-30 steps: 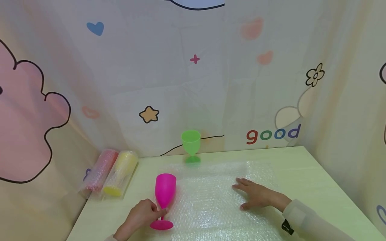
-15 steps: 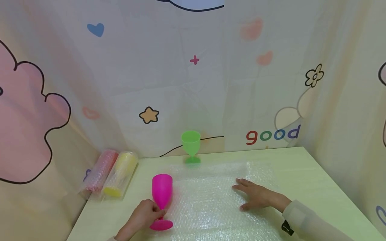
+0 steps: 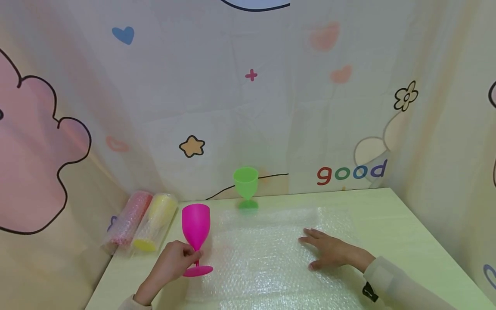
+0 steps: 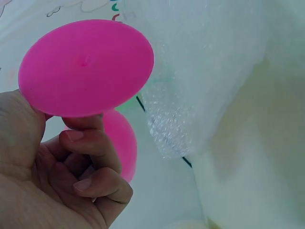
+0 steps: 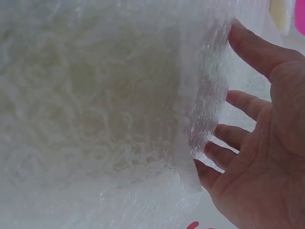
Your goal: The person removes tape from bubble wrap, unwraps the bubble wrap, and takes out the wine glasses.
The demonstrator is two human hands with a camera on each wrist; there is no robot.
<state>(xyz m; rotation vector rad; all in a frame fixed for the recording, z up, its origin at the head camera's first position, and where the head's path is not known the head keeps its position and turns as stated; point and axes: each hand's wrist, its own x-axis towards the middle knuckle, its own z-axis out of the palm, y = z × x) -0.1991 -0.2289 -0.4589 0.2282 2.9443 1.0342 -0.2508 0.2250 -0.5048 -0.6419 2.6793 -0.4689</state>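
Head view has your left hand (image 3: 174,260) reaching in from the lower left, wrist bent, with thumb and forefinger pinching the stem of the pink goblet (image 3: 196,224). You hold it upright, bowl uppermost, over the left edge of the bubble wrap (image 3: 267,258); its foot is raised, since the left wrist view looks onto the underside. Your other left fingers curl loosely beneath that foot. Your right hand (image 3: 331,249) lies to the right on the wrap, fingers spread and nearly straight, thumb held apart, fingertips touching the sheet.

In the left wrist view, the foot hides the stem and your pinching fingertips, and your fingers and the foot cover much of the bowl. Your right wrist view catches only a slice of pink at the top right corner, and wrap close to the lens is blurred. The sheet runs off the bottom of the head view. Bubble wrap clouds the yellow bundle (image 3: 159,215) and the reddish bundle (image 3: 133,215) at the back left, so you cannot make out their contents fully. A green goblet (image 3: 246,183) stands behind the sheet.

On the backdrop (image 3: 232,99) you can read "good" (image 3: 351,172) in red, green, blue and purple.
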